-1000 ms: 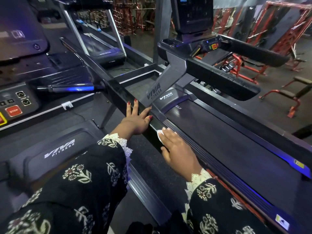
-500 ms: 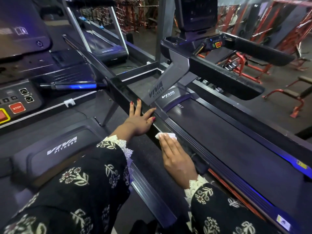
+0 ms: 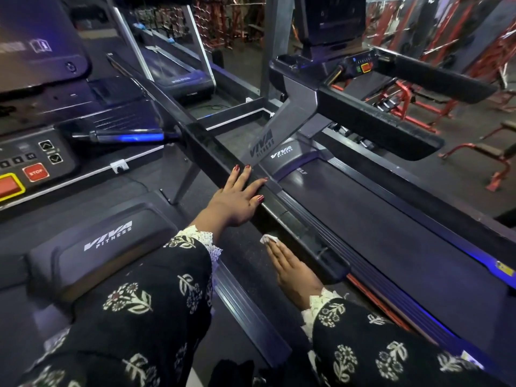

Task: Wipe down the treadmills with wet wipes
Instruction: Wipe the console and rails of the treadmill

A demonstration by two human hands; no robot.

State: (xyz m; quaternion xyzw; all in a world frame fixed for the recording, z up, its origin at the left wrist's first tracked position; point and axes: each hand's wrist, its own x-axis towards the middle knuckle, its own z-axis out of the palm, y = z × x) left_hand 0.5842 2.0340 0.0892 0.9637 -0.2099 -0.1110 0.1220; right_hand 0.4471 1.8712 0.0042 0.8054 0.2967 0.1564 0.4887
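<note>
Two black Viva Fitness treadmills stand side by side. A long black handrail [image 3: 290, 219] of the left treadmill runs diagonally between them. My left hand [image 3: 237, 196] rests flat on the rail with fingers spread. My right hand [image 3: 293, 268] lies flat with straight fingers on the rail's inner side, lower down, pressing a small white wet wipe [image 3: 268, 239] that peeks out past the fingertips. The right treadmill's belt [image 3: 391, 224] lies just beyond the rail.
The left treadmill's console [image 3: 28, 169] with a red stop button sits at far left, its motor cover [image 3: 106, 241] below. The right treadmill's handrail [image 3: 377, 127] and console stand ahead. Red gym benches [image 3: 480, 152] fill the right background.
My right hand with the wipe has slid back down along the rail toward me. My left hand has stayed on the rail.
</note>
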